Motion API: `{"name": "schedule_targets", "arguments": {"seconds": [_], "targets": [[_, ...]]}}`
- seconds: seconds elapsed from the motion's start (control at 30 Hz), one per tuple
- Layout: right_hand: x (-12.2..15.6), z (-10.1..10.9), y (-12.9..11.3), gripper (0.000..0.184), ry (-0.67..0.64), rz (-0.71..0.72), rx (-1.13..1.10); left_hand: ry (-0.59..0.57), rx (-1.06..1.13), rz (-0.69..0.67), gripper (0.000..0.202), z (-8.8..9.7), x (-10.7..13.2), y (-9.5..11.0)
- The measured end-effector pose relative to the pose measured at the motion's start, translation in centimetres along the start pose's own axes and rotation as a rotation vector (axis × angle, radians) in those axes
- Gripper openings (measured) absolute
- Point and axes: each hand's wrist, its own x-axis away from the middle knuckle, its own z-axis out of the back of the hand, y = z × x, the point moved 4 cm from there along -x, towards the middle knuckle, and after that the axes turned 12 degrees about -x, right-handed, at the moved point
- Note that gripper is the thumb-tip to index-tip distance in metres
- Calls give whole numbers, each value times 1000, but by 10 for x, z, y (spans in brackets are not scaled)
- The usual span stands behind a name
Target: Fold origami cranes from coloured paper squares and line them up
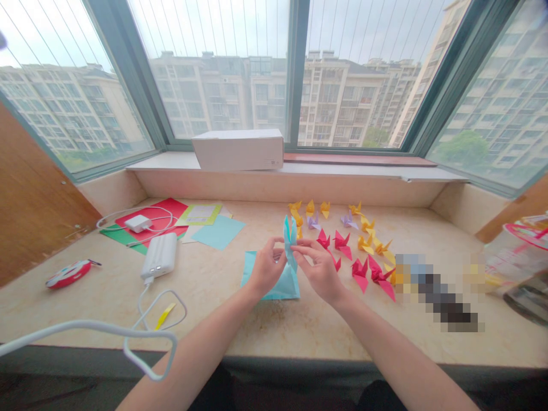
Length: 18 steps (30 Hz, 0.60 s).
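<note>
"Two hands, one folded blue paper, and you've got it standing upright between them, raised over the blue sheet on the counter. Looks to me like you're mid-fold, working the narrow layers. How's your grip, though?"

"Right hand looks fine. Your thumb and first finger are pinched nearly together on the near side of the paper, other fingers loosely curled. Your left hand is half curled at the other edge. It seems to touch the paper, but the tips get lost against it, so honestly I can't tell if you're gripping or just steadying."

"Fair. The two tall points at the top stand a bit apart, so I'd say the next move calls for you to line up the layers and press the crease, not squeeze harder."

"Yep, light fingers, imo. Thin stuff like that probably crumples if you pinch off the line. And mind your right elbow room, you've got red paper birds just beside that hand and yellow paper birds past them."
</note>
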Motion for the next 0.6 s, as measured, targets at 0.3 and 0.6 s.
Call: {"name": "schedule_targets", "arguments": {"seconds": [0.3,0.6], "targets": [[-1,5,10,20,144,-23,-24,-7,-18,-51,28,-4,2,3],[2,1,1,22,83,-22,-19,40,21,-35,25,-3,0,1]]}}
